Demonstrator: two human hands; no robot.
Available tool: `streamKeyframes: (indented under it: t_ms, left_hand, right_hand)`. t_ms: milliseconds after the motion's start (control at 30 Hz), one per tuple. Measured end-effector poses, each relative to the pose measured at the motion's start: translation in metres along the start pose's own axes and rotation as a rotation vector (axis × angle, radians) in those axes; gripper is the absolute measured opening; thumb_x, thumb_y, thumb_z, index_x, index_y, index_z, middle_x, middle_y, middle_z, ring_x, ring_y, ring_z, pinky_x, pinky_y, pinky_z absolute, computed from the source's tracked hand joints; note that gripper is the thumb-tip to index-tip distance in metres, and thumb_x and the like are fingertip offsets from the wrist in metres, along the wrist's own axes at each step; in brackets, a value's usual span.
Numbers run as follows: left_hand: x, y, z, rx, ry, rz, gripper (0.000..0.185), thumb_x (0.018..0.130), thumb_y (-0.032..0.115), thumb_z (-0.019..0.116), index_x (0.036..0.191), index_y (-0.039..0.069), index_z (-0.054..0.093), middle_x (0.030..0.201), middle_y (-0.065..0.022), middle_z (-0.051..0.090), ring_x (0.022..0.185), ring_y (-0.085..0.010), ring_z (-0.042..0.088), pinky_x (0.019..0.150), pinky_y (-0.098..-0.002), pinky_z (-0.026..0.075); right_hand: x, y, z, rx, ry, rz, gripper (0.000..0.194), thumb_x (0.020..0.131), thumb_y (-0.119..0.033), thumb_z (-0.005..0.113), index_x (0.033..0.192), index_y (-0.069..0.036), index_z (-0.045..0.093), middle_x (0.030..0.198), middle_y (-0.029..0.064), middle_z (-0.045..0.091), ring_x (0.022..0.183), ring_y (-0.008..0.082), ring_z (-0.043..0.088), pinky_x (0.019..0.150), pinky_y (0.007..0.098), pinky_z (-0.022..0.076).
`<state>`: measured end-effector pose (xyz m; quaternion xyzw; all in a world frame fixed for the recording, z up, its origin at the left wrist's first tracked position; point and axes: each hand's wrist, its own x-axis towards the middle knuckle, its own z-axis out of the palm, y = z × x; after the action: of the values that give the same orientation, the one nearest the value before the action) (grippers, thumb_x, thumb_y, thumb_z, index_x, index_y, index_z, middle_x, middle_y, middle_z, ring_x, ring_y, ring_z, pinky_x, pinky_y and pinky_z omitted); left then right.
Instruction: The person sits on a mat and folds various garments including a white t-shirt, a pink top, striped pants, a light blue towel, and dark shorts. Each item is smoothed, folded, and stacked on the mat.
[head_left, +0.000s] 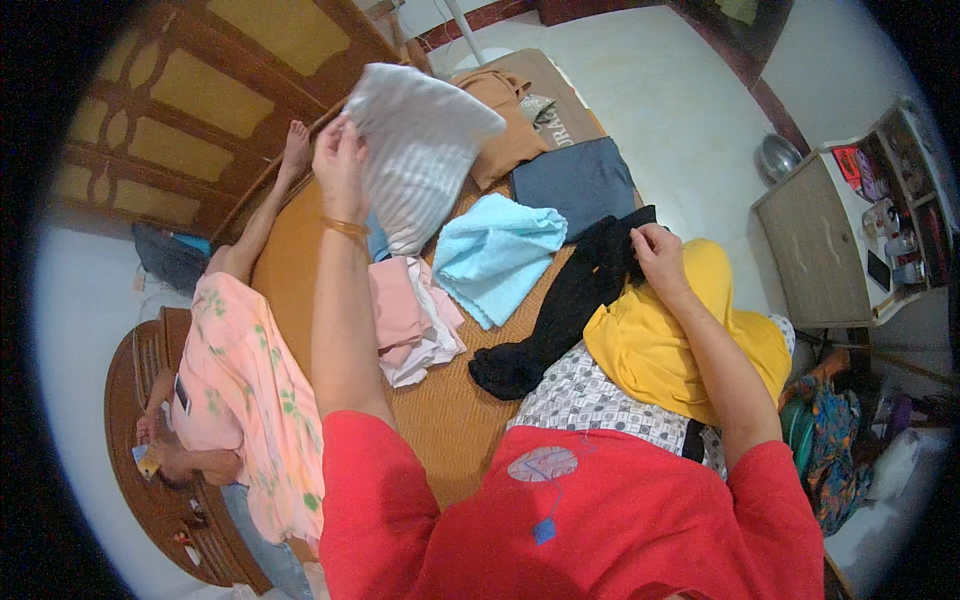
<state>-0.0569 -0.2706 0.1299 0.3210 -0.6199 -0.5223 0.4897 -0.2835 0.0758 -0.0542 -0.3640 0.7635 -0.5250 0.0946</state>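
Note:
Raised over the bed's far left part, my left hand (341, 161) pinches the edge of a pale grey striped cloth (424, 142), which hangs spread in the air. My right hand (660, 259) has its fingertips on the upper end of a black garment (555, 315), lying across the bed towards my lap. Yellow fabric (652, 345) is draped over my leg, under the right forearm. Between the hands lies a loosely folded light-blue towel (495, 251). Folded pink and white clothes (412, 319) sit left of it. Beyond the towel are a folded dark-grey cloth (574, 187) and a brown garment (499, 120).
A woven mat (442, 435) covers the bed. At the left another person in a pink floral garment (259, 390) lies near the wooden headboard (142, 390). A carved wooden panel (225, 75) rises behind. To the right stands a cabinet (814, 232) with a phone (878, 268) on top.

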Motion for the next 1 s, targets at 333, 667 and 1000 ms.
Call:
streamKeyframes:
  t_ms: [333,667,1000]
  left_hand:
    - [-0.102,-0.085,-0.191,1.275,0.341,-0.098,0.051,0.079,0.035,0.067,0.112,-0.003,0.06,0.118,-0.0202,0.058,0.108,-0.0302,0.056,0.092,-0.0405,0.043]
    - [-0.246,-0.08,-0.207,-0.265,-0.013,-0.824,0.057,0.087,0.035,0.062,0.132,0.008,0.041,0.128,-0.0052,0.05,0.113,-0.0184,0.051,0.089,-0.0324,0.047]
    - [-0.199,-0.064,-0.116,0.078,0.288,-0.198,0.037,0.078,-0.005,0.061,0.115,-0.002,0.054,0.107,-0.0086,0.059,0.096,-0.0167,0.056,0.084,-0.0286,0.045]
  right_hand:
    - [0.0,0.008,-0.002,-0.012,-0.063,-0.001,0.018,0.084,-0.013,0.062,0.079,0.004,0.061,0.071,0.0155,0.06,0.062,0.0241,0.057,0.058,0.0332,0.045]
    - [0.001,-0.002,0.003,-0.09,-0.137,-0.028,0.018,0.083,-0.014,0.063,0.081,0.004,0.062,0.075,0.016,0.061,0.066,0.0273,0.06,0.061,0.0346,0.0469]
    - [-0.001,0.002,0.0,-0.157,-0.139,-0.039,0.017,0.083,-0.014,0.063,0.083,0.003,0.063,0.077,0.0172,0.062,0.068,0.0309,0.06,0.062,0.0364,0.0471]
